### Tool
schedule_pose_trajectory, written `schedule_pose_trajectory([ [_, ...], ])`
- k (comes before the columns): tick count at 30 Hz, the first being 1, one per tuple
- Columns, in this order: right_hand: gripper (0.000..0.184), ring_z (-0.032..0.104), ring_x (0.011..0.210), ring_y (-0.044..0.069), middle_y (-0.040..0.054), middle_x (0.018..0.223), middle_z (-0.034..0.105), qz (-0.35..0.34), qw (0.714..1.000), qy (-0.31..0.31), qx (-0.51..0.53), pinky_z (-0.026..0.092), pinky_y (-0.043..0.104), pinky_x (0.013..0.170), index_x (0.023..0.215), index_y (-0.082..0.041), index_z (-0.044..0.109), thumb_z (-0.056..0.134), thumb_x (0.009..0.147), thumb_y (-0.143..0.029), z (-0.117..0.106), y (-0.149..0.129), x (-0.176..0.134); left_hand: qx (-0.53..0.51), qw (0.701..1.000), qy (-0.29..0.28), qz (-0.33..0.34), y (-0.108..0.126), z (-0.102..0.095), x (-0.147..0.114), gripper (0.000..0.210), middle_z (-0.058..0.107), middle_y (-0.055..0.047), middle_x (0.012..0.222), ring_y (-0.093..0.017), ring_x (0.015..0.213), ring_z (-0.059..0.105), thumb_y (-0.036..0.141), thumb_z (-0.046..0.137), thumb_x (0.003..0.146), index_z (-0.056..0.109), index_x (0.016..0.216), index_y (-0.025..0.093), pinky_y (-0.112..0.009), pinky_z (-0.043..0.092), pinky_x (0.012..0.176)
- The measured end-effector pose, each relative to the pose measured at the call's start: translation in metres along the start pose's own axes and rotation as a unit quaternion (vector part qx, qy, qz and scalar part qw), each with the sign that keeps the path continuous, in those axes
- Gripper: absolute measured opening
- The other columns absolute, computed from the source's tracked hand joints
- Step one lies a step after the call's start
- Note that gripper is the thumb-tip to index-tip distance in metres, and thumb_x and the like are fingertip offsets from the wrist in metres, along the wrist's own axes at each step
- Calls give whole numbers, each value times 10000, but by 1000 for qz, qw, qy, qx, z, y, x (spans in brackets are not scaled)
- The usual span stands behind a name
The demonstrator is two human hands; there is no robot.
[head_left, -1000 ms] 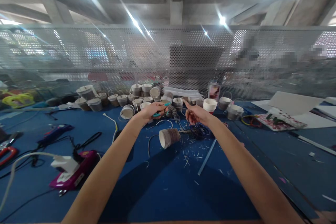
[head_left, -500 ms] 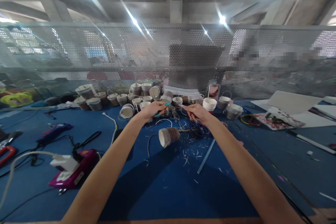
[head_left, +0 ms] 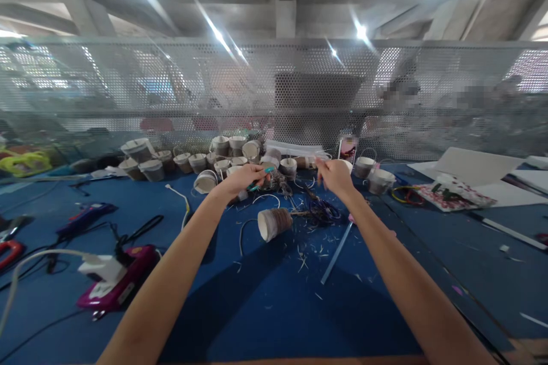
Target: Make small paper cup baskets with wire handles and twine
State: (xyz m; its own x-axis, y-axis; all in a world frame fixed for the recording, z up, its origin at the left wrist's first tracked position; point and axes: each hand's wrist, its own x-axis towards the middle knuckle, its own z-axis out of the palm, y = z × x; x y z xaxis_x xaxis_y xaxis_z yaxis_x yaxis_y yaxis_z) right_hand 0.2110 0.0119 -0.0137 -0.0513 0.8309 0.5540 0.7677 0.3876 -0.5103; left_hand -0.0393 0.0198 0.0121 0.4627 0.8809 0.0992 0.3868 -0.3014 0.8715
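Note:
My left hand (head_left: 250, 178) is closed in front of the row of small cups, with teal bits showing at its fingers; what it grips is too small to make out. To its right, my right hand (head_left: 335, 175) has curled fingers smeared by motion, and anything between them cannot be made out. Below and between the hands, a cup wrapped in brown and grey cord (head_left: 276, 223) lies on its side, its pale opening facing left. A tangle of dark wires or cords (head_left: 319, 210) lies beside it, partly under my right hand. White paper cups behind that hand are mostly hidden.
Several small handled buckets (head_left: 205, 181) line the back of the blue table (head_left: 265, 319). A purple power strip (head_left: 139, 265) with cables sits left. A clear stick (head_left: 337, 254) lies among scraps. On the right are a patterned bag (head_left: 456, 193) and white sheets (head_left: 479, 165).
My right hand has moved right and slightly up, away from my left hand, and now covers most of the white paper cups. My left hand has shifted slightly left.

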Motion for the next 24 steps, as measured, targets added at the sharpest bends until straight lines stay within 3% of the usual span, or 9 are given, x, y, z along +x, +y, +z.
schedule_pose_trajectory([
  [2, 523, 568, 619, 153, 52, 588, 618, -57, 997, -23, 47, 390, 261, 640, 599, -149, 633, 340, 841, -508, 3, -9, 0, 24, 999, -30, -3, 4, 4, -3, 385, 515, -18, 532, -103, 570, 472, 267, 499, 735, 413, 376, 159, -221, 331, 592],
  [4, 451, 585, 715, 169, 56, 724, 649, -67, 983, -109, 133, 409, 269, 670, 704, -151, 634, 412, 801, -531, 10, -19, -2, 29, 997, -68, -12, 7, 9, -5, 361, 505, -12, 508, -98, 533, 451, 275, 488, 738, 443, 399, 159, -223, 329, 575],
  [6, 462, 597, 654, 164, 52, 695, 650, -6, 938, -241, 248, 441, 272, 617, 678, -149, 600, 442, 761, -576, 17, -27, -6, 26, 994, -99, -22, 8, 14, -5, 285, 467, 12, 464, -81, 468, 391, 261, 478, 737, 497, 473, 155, -221, 315, 538],
  [8, 461, 581, 524, 138, 34, 605, 631, 49, 879, -326, 343, 451, 258, 521, 632, -150, 557, 499, 706, -601, 23, -32, -10, 22, 993, -112, -27, 8, 18, -5, 210, 445, 29, 446, -72, 440, 355, 235, 474, 726, 524, 540, 151, -215, 298, 508],
  [10, 445, 524, 411, 95, 5, 527, 598, 66, 851, -336, 399, 412, 216, 424, 602, -146, 533, 575, 652, -586, 25, -35, -13, 9, 994, -109, -27, 5, 22, -3, 169, 438, 34, 448, -69, 433, 347, 218, 477, 711, 522, 562, 150, -211, 284, 485],
  [14, 422, 386, 292, 28, -27, 447, 554, 75, 831, -331, 440, 265, 163, 307, 579, -128, 532, 621, 637, -536, 22, -37, -14, -6, 996, -88, -13, 0, 25, 1, 165, 434, 36, 448, -66, 421, 347, 251, 506, 706, 537, 579, 151, -206, 270, 457],
  [17, 390, 357, 280, 21, -38, 405, 521, 85, 813, -352, 456, 237, 160, 300, 571, -121, 534, 639, 651, -488, 20, -37, -13, -12, 996, -87, -10, 3, 24, 0, 196, 446, 32, 439, -65, 418, 363, 296, 529, 718, 555, 591, 148, -196, 276, 446],
  [20, 372, 350, 300, 22, -64, 361, 448, 90, 793, -333, 502, 260, 155, 321, 544, -128, 504, 645, 673, -447, 20, -35, -13, -41, 996, -72, -28, 8, 22, -3, 239, 440, 28, 425, -52, 392, 343, 303, 534, 728, 542, 554, 140, -185, 264, 411],
  [24, 384, 203, 275, 9, -113, 310, 298, 94, 750, -313, 575, 194, 143, 290, 524, -149, 447, 625, 706, -436, 23, -33, -11, -113, 991, -30, -61, 8, 21, -3, 275, 361, 52, 392, -28, 334, 249, 319, 518, 751, 511, 547, 135, -169, 196, 347],
])
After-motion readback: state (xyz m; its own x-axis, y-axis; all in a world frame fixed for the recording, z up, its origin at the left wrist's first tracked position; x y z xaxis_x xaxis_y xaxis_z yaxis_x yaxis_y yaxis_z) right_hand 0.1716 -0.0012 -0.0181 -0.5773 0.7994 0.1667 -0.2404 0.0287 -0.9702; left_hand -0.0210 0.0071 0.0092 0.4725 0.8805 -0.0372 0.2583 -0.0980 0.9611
